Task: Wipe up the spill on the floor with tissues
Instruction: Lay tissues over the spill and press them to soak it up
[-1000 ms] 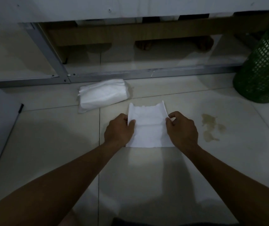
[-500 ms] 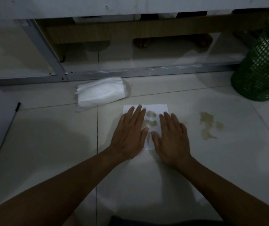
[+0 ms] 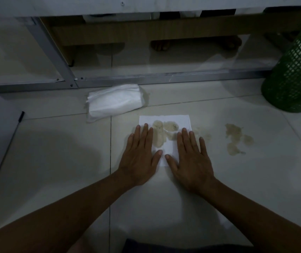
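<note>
- A white tissue (image 3: 171, 119) lies flat on the pale tiled floor (image 3: 54, 161), and brownish wet patches have soaked through its middle.
- The left hand (image 3: 140, 157) presses palm-down on the tissue's left part, fingers straight and held together, thumb tip resting on the paper.
- The right hand (image 3: 191, 159) presses flat on the tissue's right part, fingers straight and slightly spread (the outer ones reach past the tissue's right edge onto the tile).
- A brownish spill (image 3: 236, 138) sits uncovered on the floor to the right of the tissue, apart from it; fainter damp marks lie between the two.
- A soft pack of tissues (image 3: 115, 102) lies beyond the tissue and to its left, near but not touching; no brand or writing can be read on it.
- A green mesh basket (image 3: 294, 75) stands well to the right of the tissue, farther away.
- A metal frame rail (image 3: 146, 80) runs across the floor just behind the tissue pack.
</note>
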